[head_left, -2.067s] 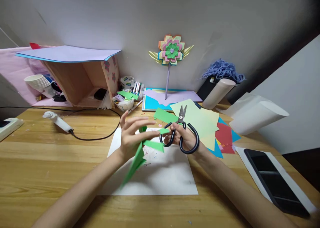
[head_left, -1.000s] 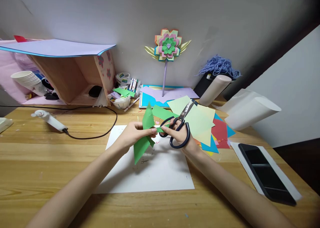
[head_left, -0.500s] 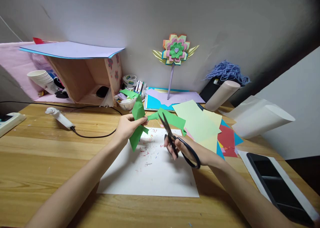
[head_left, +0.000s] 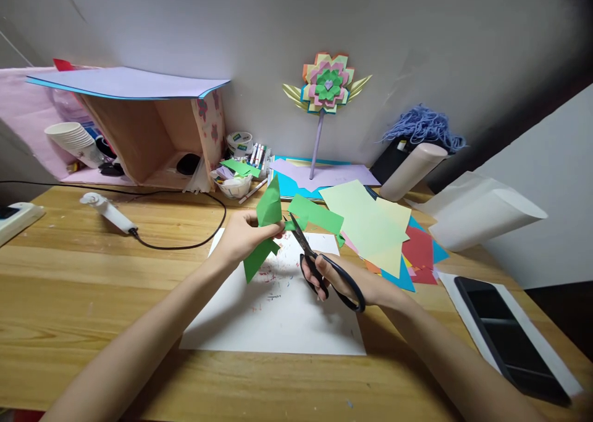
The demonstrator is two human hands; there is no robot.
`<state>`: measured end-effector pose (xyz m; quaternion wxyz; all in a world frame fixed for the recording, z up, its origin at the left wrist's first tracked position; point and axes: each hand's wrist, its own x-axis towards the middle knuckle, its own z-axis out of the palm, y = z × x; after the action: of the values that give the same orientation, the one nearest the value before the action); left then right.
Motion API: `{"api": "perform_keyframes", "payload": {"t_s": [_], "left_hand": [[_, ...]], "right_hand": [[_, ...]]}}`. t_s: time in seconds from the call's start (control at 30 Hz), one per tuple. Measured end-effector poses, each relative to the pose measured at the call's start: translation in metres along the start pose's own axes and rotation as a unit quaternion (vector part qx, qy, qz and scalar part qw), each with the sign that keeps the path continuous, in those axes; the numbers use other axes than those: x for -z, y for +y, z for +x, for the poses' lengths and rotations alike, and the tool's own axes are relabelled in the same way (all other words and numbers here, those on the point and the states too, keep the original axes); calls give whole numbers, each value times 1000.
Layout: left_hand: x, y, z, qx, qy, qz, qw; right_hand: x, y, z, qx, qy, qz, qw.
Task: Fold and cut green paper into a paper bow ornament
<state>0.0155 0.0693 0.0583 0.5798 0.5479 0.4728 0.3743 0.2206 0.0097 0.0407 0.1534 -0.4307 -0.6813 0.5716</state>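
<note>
The left hand (head_left: 243, 235) pinches the folded green paper (head_left: 269, 207) above the white sheet (head_left: 296, 332), its strip (head_left: 302, 222) jutting rightward, while the right hand (head_left: 323, 276) grips scissors (head_left: 306, 246) slanting forward-left, parted blades at that strip, just beside the left hand.

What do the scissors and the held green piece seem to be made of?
Scissors: blades look metal, slim and dull grey; handles, black with a soft sheen, maybe plastic. Held green piece: matte paper or thin card, judging by its flat faces and crisp edges.
</note>
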Motion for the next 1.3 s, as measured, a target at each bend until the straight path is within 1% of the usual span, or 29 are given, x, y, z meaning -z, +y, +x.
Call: {"api": "perform_keyframes", "payload": {"t_s": [0.13, 0.3, 0.5, 0.67, 0.97, 1.13, 1.3], "left_hand": [[2, 0, 1, 8, 3, 11, 1000], [1, -2, 1, 1, 0, 9, 1000], [1, -1, 1, 9, 6, -5, 1000], [0, 1, 1, 10, 14, -10, 1000], [1, 2, 1, 16, 14, -33, 999], [0, 5, 1, 32, 20, -36, 999], [0, 4, 1, 39, 22, -46, 998]], "right_hand": [[0, -1, 0, 2, -5, -3, 1000], [-1, 0, 0, -3, -3, 4, 1000], [-6, -1, 2, -11, 28, 23, 999], [-12, 4, 6, 11, 48, 51, 997], [-17, 11, 6, 17, 76, 45, 996], [-18, 15, 8, 13, 80, 40, 996], [-16, 12, 7, 8, 79, 40, 996]]}}
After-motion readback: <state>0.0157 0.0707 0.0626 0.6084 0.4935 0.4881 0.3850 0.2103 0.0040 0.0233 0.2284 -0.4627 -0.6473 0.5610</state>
